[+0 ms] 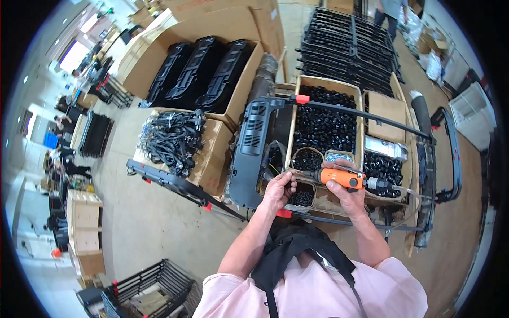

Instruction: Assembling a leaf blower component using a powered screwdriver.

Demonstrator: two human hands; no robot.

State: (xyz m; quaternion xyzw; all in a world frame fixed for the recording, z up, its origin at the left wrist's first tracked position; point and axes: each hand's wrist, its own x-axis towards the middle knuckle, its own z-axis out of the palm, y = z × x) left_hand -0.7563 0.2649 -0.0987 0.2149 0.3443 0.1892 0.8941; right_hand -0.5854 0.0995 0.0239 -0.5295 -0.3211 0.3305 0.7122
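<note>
In my right hand (350,200) lies an orange air screwdriver (339,178), its tip pointing left and an air hose (411,192) at its back end. My left hand (280,190) is closed in a pinch close to the driver's tip. What its fingers hold, if anything, is too small to make out. Just below the tip sits a small tub of dark screws (302,195). Left of my left hand stands a grey plastic cover with vents (252,146), joined to a black tube frame (382,116) lying across the bins.
A wooden bin of black plastic parts (324,119) lies ahead. At left are a box with bundled cables (172,140) on it and a carton of black molded covers (199,71). Black racks (350,47) are stacked beyond. A person (391,13) stands at the far right.
</note>
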